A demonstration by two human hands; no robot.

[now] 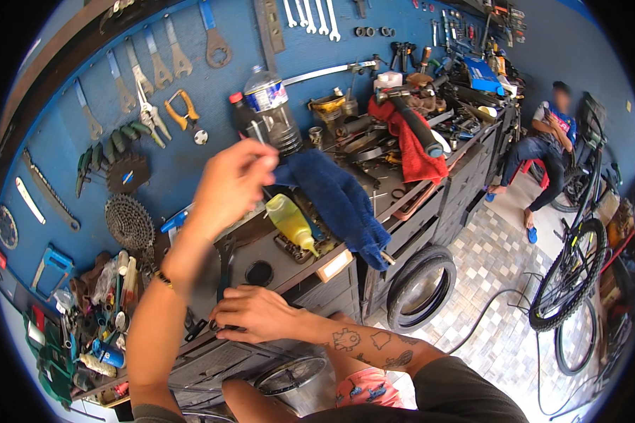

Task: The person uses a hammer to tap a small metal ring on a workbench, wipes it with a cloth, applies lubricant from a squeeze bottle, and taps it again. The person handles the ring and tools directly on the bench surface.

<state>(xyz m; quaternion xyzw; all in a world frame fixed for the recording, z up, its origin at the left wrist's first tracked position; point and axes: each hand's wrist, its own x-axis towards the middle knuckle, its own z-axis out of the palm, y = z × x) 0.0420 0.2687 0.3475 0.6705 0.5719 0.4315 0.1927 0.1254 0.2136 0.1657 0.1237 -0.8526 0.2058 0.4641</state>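
My left hand [236, 180] is raised over the bench, in front of a clear plastic bottle [279, 116] and a dark bottle with a red cap [238, 109]. Its fingers are curled in a pinch; what they hold, if anything, I cannot make out. Lower down, my right hand [257, 314] rests at the bench's front edge, fingers bent around something dark and mostly hidden. Just beyond it lies a round black disc [259, 273]. A yellow squeeze bottle [289, 220] lies tilted to the right of my hands, beside a dark blue cloth [339, 194] draped over the edge.
Wrenches [166, 60] and pliers hang on the blue wall. A red cloth [406, 137] and scattered tools cover the bench farther right. Tires [423, 289] lean against the drawers. A bicycle [568, 275] stands at right, near a seated person [543, 144].
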